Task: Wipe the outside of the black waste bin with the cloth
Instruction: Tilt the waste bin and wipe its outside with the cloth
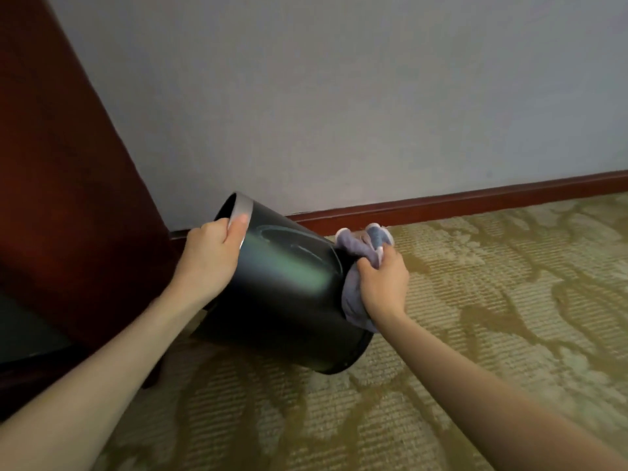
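Observation:
The black waste bin (pixel 285 294) is tipped over, held above the carpet with its silver-rimmed mouth pointing up and left and its base pointing right. My left hand (pixel 212 256) grips the rim, thumb on the outside. My right hand (pixel 384 283) clutches a crumpled grey-purple cloth (pixel 360 246) and presses it against the bin's base end. Part of the cloth is hidden between my palm and the bin.
A dark red wooden furniture panel (pixel 68 198) stands at the left, close to the bin. A grey wall with a red-brown baseboard (pixel 475 198) runs behind. Patterned beige carpet (pixel 475 317) covers the floor to the right and front.

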Motion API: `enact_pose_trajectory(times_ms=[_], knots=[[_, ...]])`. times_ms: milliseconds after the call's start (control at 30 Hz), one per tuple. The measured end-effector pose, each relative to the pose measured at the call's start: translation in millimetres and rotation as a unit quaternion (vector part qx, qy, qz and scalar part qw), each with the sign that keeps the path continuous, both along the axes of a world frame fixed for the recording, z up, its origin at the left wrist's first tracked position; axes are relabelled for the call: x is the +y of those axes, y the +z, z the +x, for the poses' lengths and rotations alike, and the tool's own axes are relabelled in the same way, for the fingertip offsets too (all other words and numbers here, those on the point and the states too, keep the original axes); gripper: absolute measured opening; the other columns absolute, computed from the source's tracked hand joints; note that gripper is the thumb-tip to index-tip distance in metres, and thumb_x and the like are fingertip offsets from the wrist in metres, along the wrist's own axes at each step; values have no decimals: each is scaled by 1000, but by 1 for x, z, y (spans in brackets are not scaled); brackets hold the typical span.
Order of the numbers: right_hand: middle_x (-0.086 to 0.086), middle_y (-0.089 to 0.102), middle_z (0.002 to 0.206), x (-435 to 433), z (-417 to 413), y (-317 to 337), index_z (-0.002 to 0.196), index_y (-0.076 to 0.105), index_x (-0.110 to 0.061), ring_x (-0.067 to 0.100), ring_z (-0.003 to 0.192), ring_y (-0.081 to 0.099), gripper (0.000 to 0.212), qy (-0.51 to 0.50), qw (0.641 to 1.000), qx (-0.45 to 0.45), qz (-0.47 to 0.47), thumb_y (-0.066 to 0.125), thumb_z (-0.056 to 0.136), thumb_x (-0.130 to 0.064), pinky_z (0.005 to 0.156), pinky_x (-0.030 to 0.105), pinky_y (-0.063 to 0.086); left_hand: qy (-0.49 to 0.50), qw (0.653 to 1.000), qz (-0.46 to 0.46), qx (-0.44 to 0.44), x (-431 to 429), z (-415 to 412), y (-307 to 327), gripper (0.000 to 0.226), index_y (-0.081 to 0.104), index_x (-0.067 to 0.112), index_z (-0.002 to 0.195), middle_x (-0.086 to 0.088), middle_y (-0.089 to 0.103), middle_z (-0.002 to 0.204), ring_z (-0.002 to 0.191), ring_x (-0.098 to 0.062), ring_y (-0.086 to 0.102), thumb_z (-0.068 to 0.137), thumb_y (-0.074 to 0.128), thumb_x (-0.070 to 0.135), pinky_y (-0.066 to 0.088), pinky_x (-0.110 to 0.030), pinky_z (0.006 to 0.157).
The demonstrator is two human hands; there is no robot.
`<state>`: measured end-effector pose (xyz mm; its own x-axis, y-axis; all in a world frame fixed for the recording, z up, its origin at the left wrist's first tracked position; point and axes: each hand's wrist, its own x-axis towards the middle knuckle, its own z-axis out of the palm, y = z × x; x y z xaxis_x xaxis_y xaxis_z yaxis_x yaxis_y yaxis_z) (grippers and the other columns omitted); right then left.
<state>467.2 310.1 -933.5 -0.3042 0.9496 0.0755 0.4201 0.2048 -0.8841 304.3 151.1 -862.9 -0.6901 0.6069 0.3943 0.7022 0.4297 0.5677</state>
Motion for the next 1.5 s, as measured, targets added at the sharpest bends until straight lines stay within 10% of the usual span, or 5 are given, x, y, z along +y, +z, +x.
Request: enact_pose_trajectory(times_ms=[733,1067,1500], knots=[[18,66,107,67,-60,4,83,55,-18,33,95,59,12,158,968,-195,-24,52,83,-30,73,34,38,-77,996,36,-14,-38,-6,-20,46,61,2,72,-13,59,54,48,-23,56,90,47,41,40,-43,48],[5,63,86,49,-64,8,67,46,-24,26,87,59,16,152,983,-106,10,51,81,-28,70,32,37,-36,999,19,4,-27,-18,-16,45,53,-1,65,-18,53,52,48,-28,51,94,43,33,37,-45,48],[8,59,110,-40,-39,9,105,58,-9,33,109,52,25,-76,994,54,64,49,85,-22,94,50,39,-32,999,9,1,-14,-17,-10,47,55,-1,66,-16,56,58,55,-28,53,93,41,35,38,-41,52]])
